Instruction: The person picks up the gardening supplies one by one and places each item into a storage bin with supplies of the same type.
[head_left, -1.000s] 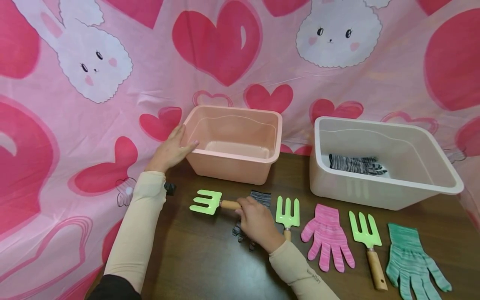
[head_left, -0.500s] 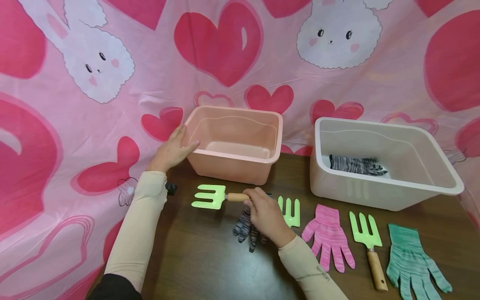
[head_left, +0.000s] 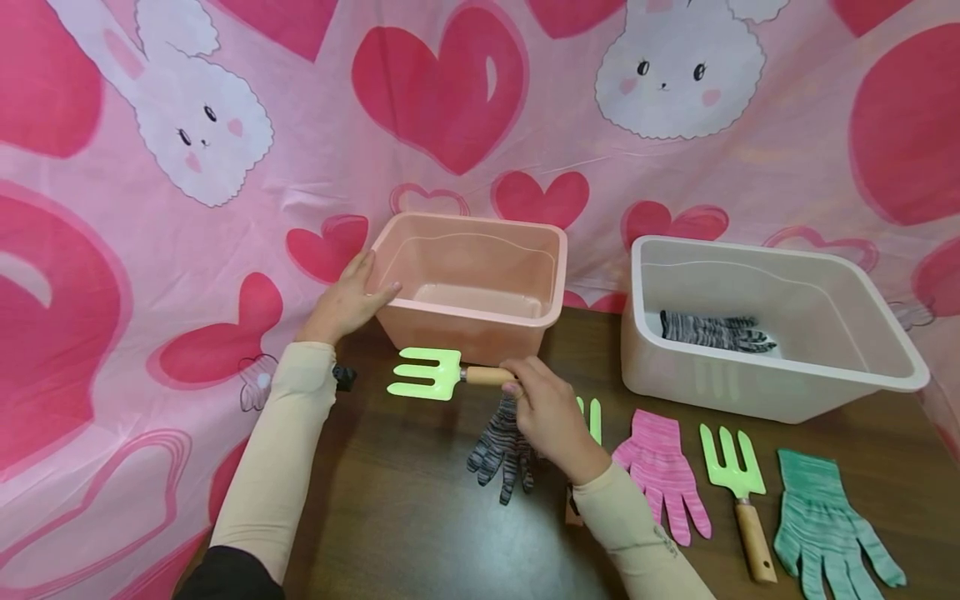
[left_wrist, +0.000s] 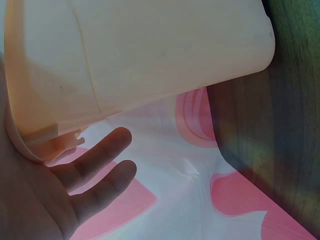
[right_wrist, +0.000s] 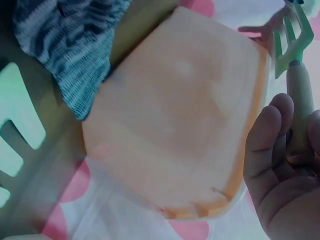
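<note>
A hand fork with bright green tines and a wooden handle hangs level before the pink bin, tines toward the left. My right hand grips the end of its handle; the right wrist view shows curled fingers around the wood. At the bin's left front corner rests my left hand, thumb over the front rim and fingers along the side. Two of its fingers stick out straight in the left wrist view. Beneath the right hand lies a grey-black knit glove, its cuff partly hidden.
A white bin at the right holds another grey-black glove. On the brown table lie a second fork, partly covered by the right arm, a pink glove, a third fork and a green glove.
My right hand has raised the hand fork away from the grey-black glove, toward the pink bin and slightly right, uncovering more of that glove. The left hand stays at the bin's corner.
</note>
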